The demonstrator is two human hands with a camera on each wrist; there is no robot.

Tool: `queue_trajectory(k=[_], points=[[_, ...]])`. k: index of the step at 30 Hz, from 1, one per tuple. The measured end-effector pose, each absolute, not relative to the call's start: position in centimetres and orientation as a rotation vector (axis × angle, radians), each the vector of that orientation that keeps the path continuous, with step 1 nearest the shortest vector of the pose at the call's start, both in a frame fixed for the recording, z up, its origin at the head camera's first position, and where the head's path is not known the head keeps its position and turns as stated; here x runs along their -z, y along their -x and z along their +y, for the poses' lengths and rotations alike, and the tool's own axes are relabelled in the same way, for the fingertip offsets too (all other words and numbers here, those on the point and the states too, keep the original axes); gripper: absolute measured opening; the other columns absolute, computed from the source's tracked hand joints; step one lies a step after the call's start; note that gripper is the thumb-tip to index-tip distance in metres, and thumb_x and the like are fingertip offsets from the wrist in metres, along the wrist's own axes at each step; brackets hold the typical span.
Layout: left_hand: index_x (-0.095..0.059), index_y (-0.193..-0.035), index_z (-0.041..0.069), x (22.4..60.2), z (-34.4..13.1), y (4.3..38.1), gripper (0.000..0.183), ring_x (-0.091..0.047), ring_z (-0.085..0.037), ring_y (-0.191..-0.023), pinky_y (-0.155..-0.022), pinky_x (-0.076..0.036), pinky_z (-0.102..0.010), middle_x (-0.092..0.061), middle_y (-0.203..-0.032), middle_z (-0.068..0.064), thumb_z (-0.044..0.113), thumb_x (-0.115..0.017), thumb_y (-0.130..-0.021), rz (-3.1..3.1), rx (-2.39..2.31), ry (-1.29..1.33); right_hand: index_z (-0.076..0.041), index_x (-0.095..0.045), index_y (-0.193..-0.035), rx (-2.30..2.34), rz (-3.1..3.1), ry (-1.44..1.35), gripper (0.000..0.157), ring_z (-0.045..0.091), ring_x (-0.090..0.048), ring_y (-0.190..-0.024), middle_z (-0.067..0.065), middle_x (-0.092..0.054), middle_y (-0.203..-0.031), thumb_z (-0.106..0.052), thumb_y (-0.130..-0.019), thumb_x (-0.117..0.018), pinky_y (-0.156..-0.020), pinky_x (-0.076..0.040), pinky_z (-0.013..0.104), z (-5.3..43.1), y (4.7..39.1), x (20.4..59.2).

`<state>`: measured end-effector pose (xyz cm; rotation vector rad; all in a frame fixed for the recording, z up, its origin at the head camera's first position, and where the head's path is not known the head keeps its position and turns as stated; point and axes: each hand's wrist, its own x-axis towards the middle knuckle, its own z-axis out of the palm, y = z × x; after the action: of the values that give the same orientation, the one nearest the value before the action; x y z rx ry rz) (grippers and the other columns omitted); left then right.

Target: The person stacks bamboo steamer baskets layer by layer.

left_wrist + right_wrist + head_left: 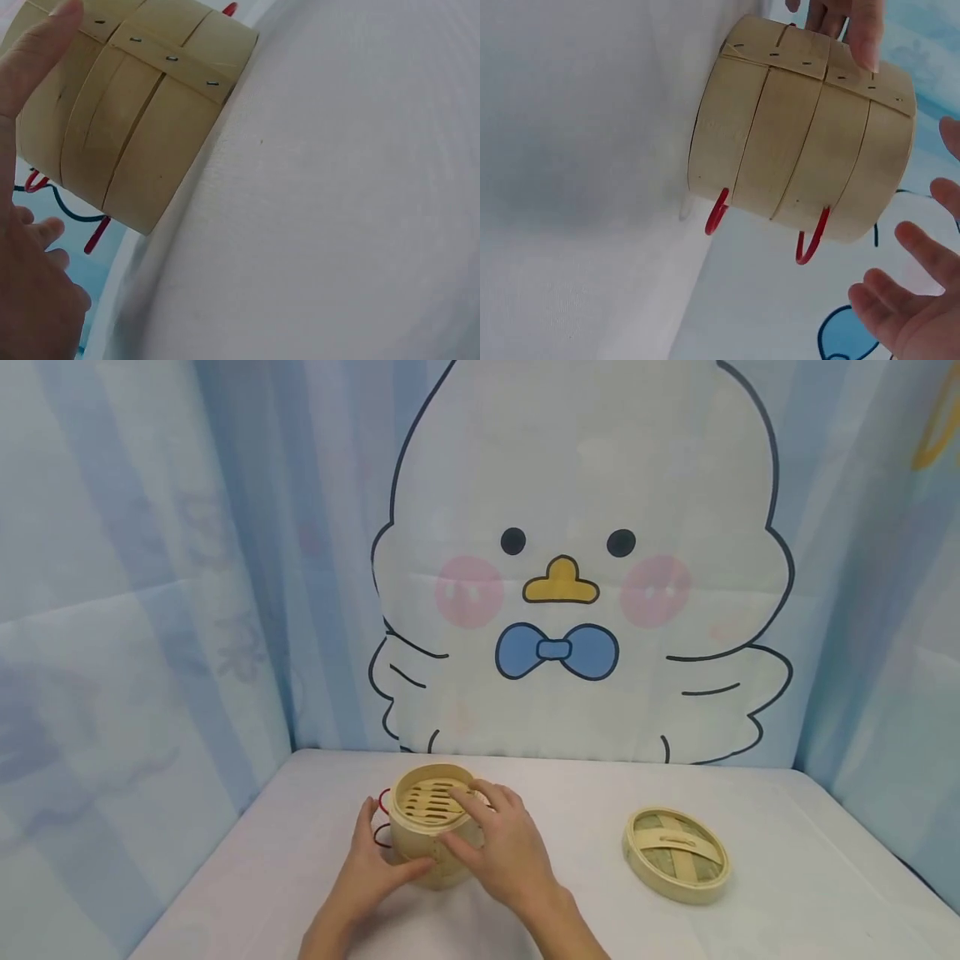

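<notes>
A round bamboo steamer [431, 856] of stacked tiers, with a slatted inner base showing at its top, stands on the white table. My left hand [367, 864] is around its left side, the thumb extended across the front and the fingers beside the handles. In the right wrist view, the left thumb lies over the steamer's wall [795, 135]. My right hand [506, 843] is spread at the steamer's upper right, fingers over the rim and thumb in front; from the right wrist its fingers [926, 255] appear apart from the wall.
To the right on the table [585, 893] lies a round woven bamboo lid [675, 857] with a strap handle. Red wire handles [814, 236] stick out from the steamer's sides. A printed curtain [562, 710] hangs behind the table, with more cloth at both sides.
</notes>
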<state>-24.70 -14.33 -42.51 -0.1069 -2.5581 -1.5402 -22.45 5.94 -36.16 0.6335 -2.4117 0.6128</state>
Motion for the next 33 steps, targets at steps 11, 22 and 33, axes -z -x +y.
queue_trajectory(k=[11, 22, 33], points=[[-0.001, -0.149, 0.011, 41.2, -13.7, 24.8, 0.123, -0.011, -0.041, -0.136, -0.103, -0.023, -0.058, -0.005, -0.152, -0.020, 0.048, -0.082, -0.064, -2.492, 1.556, 0.143, -0.020, -0.055, -0.131, -0.579, -2.427, -0.540, 0.057, 0.029, -0.044, -0.121, 0.005, -0.050, -0.132, -0.044, -0.081, -0.069, -0.095, -0.038, 0.051, 8.8, 22.2, 35.4], [-0.010, -0.148, 0.012, 40.4, -12.9, 24.6, 0.115, -0.014, -0.035, -0.137, -0.104, -0.020, -0.059, -0.013, -0.152, -0.015, 0.053, -0.079, -0.066, -2.477, 1.524, 0.151, -0.017, -0.055, -0.130, -0.610, -2.451, -0.397, 0.055, 0.028, -0.042, -0.123, 0.006, -0.050, -0.133, -0.039, -0.082, -0.070, -0.099, -0.035, 0.053, 12.7, 21.6, 34.7], [-0.010, -0.148, 0.011, 40.3, -12.5, 24.5, 0.116, -0.027, -0.034, -0.129, -0.100, -0.030, -0.057, -0.013, -0.151, -0.016, 0.055, -0.079, -0.064, -2.499, 1.463, 0.117, -0.012, -0.053, -0.131, -0.527, -2.443, -0.308, 0.056, 0.034, -0.042, -0.121, 0.013, -0.049, -0.131, -0.034, -0.082, -0.070, -0.097, -0.033, 0.056, 18.7, 21.7, 34.9]])
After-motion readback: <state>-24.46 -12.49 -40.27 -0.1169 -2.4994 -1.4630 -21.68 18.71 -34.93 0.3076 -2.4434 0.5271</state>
